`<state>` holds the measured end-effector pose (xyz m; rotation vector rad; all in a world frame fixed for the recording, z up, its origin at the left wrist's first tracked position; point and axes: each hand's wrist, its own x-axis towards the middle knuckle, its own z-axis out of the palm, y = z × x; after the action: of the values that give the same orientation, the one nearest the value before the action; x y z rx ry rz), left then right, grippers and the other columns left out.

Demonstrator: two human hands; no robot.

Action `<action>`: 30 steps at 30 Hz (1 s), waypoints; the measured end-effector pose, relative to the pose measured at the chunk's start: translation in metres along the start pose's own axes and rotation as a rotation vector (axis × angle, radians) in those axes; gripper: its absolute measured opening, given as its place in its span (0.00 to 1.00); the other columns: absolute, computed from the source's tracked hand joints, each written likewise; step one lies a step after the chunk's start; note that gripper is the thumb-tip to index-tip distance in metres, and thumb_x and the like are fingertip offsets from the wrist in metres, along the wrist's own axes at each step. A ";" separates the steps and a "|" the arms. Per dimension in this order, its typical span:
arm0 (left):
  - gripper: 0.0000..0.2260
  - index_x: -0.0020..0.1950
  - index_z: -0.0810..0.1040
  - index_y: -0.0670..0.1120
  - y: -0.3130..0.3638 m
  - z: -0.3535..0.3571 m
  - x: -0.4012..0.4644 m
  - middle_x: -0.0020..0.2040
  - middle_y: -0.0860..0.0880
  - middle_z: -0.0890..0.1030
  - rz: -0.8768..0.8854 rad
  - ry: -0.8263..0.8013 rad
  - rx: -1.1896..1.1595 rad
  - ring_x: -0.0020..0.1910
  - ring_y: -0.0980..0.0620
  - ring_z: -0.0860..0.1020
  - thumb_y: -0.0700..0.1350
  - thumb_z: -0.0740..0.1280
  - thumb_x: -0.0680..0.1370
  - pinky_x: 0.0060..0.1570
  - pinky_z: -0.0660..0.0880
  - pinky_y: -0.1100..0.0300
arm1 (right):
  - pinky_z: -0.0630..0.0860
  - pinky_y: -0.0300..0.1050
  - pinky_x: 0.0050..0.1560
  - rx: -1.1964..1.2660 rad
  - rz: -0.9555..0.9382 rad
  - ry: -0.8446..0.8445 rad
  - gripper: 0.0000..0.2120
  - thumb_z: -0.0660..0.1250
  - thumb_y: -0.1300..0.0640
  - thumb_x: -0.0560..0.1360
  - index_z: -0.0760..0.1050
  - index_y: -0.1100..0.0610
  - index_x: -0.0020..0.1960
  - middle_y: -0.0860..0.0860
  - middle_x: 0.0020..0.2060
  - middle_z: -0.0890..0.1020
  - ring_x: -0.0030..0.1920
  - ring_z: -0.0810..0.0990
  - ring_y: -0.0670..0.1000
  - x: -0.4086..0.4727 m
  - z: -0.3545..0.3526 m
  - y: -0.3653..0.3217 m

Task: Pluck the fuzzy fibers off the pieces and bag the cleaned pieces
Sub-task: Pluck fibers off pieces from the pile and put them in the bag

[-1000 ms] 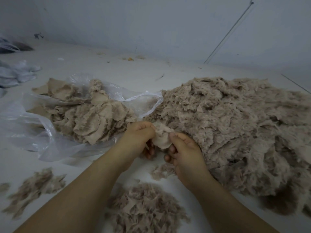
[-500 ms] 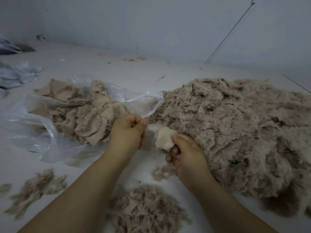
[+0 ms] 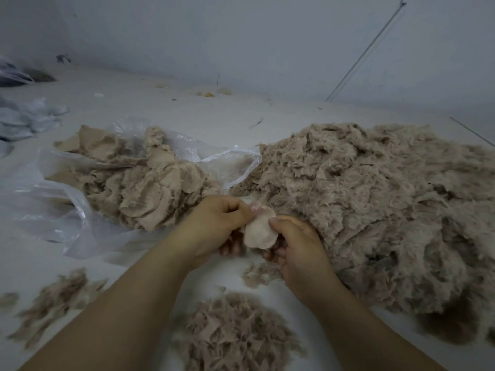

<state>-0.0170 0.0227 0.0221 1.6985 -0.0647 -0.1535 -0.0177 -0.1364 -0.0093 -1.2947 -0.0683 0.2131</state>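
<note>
A small round beige fabric piece (image 3: 260, 231) is held above the white table between both hands. My right hand (image 3: 296, 246) grips its right edge with thumb on top. My left hand (image 3: 217, 223) pinches its upper left edge, fingers curled. A big heap of fuzzy beige pieces (image 3: 375, 210) lies to the right. To the left, an open clear plastic bag (image 3: 67, 210) holds cleaned beige pieces (image 3: 142, 188). A mound of plucked fibers (image 3: 235, 333) lies between my forearms.
More plucked fluff (image 3: 53, 298) lies at the lower left. Crumpled plastic bags (image 3: 24, 119) sit at the far left. A grey wall (image 3: 241, 36) runs behind the white table (image 3: 166, 108), with small scraps (image 3: 209, 93) near it.
My left hand, which had pulled away to the left half a second ago, has come back to the piece and pinches its edge again. My right hand has kept hold of the piece.
</note>
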 end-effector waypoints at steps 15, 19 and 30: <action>0.17 0.37 0.77 0.33 -0.006 -0.001 0.006 0.25 0.41 0.74 0.073 0.171 -0.127 0.17 0.49 0.66 0.44 0.65 0.80 0.21 0.59 0.65 | 0.72 0.40 0.30 -0.016 -0.055 0.018 0.16 0.69 0.47 0.74 0.82 0.60 0.40 0.59 0.34 0.80 0.33 0.76 0.52 0.000 0.000 0.005; 0.20 0.29 0.78 0.44 -0.002 -0.019 0.007 0.20 0.45 0.68 0.050 0.232 -0.102 0.17 0.50 0.64 0.48 0.64 0.81 0.21 0.58 0.65 | 0.72 0.40 0.28 0.052 -0.008 0.086 0.13 0.67 0.52 0.78 0.83 0.55 0.38 0.53 0.31 0.79 0.30 0.75 0.49 0.001 -0.001 0.005; 0.07 0.38 0.78 0.42 0.003 0.003 0.000 0.26 0.41 0.74 0.159 0.229 -0.110 0.19 0.50 0.71 0.33 0.71 0.75 0.19 0.66 0.64 | 0.72 0.39 0.28 -0.005 -0.067 0.070 0.19 0.64 0.47 0.79 0.77 0.54 0.32 0.48 0.24 0.67 0.26 0.68 0.46 0.002 0.000 0.007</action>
<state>-0.0169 0.0192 0.0245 1.5834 -0.0197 0.1539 -0.0165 -0.1344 -0.0164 -1.3020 -0.0526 0.1103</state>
